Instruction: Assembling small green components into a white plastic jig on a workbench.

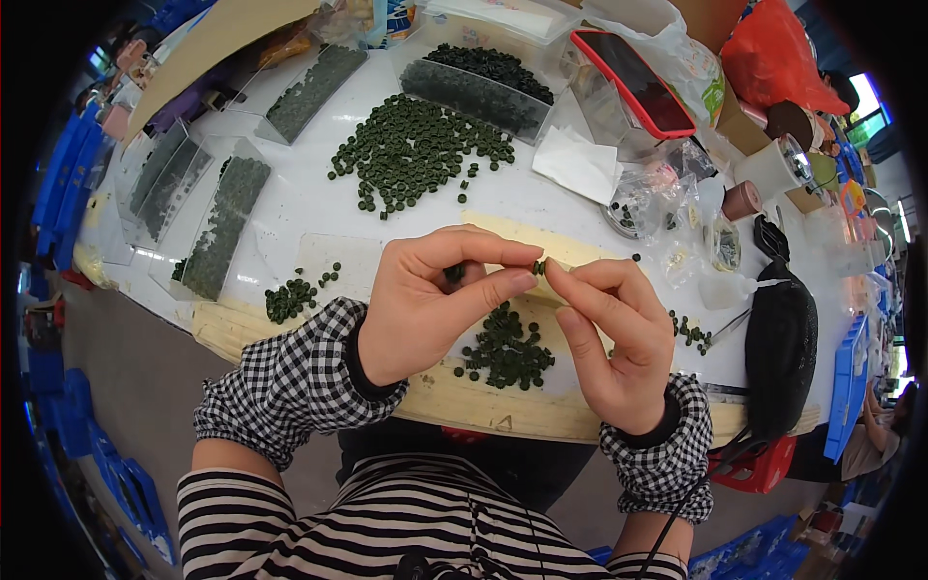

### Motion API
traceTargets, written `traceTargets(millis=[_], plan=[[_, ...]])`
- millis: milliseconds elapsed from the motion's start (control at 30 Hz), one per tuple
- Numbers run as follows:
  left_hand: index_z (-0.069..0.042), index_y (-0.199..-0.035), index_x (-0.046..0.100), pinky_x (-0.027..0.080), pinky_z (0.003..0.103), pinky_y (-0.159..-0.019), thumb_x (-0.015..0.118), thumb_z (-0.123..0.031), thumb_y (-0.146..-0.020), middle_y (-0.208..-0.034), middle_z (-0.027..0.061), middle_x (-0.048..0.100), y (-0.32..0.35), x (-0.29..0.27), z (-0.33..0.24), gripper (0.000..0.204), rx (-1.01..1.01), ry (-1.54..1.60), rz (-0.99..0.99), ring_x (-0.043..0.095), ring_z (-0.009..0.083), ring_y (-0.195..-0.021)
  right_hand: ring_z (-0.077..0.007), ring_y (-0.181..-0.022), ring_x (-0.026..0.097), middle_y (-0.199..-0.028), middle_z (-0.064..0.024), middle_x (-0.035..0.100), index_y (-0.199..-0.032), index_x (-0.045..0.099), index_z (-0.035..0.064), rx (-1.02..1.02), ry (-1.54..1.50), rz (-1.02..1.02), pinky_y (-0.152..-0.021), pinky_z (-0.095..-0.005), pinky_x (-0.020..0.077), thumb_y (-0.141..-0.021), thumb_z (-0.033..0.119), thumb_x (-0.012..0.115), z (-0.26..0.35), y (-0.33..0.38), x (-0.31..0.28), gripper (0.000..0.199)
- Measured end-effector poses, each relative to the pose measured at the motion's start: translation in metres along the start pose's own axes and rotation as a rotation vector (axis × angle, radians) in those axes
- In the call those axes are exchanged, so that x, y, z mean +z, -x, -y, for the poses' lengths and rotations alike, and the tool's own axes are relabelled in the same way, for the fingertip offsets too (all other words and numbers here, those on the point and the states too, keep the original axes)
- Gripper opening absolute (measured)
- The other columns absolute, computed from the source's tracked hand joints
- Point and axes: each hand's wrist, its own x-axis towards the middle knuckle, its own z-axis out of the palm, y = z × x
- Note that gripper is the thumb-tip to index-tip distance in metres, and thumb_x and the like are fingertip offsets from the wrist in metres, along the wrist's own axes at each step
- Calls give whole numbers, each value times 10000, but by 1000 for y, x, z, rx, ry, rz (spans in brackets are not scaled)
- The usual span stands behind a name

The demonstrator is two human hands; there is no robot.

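Note:
Between the fingertips of my hands is a small dark green round piece. My left hand is closed, its thumb and index finger pinching the piece; something dark also shows in the gap behind that thumb. The index fingertip of my right hand touches the piece from the right, while its thumb stands apart, lower down. Below my hands lies a loose heap of similar green pieces near the table's front edge. A smaller group of green pieces lies left of my left hand.
A big pile of green pieces covers the table's far middle, before a clear plastic bin. Filled clear boxes stand at left. On the right are a red-cased phone, white tissue, tweezers and a black mesh pouch.

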Motion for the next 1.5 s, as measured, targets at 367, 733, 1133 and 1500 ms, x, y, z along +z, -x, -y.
traceTargets(millis=[367,733,1133,1500], plan=[[5,-986,694,416,180,-663,683,50,-818,-911,55,654,1,-4,-3,175,3,-81,23,540,59,-748,-133,-765,562,-949,-86,595,-1169,660,25,21,-48,23,-628,-225,467,-828,-78,623,-1,1,1,358],[2,-1005,699,465,204,-697,655,79,-826,-946,85,666,1,-8,0,201,105,-139,63,600,103,-820,-133,-790,570,-975,-85,598,-1180,653,30,33,-87,58,-641,-222,473,-849,-68,609,-3,2,0,348],[2,-996,690,431,199,-681,670,59,-827,-926,69,655,3,-6,-2,180,48,-122,37,560,75,-787,-134,-788,575,-973,-84,602,-1181,653,29,4,-59,58,-645,-224,479,-846,-69,613,-1,0,-1,351],[-1,-992,688,427,194,-670,683,39,-827,-924,62,653,3,-7,-7,171,18,-158,50,551,71,-775,-133,-755,559,-962,-78,594,-1183,653,32,-11,-49,19,-629,-220,464,-830,-80,628,-2,1,3,371]])
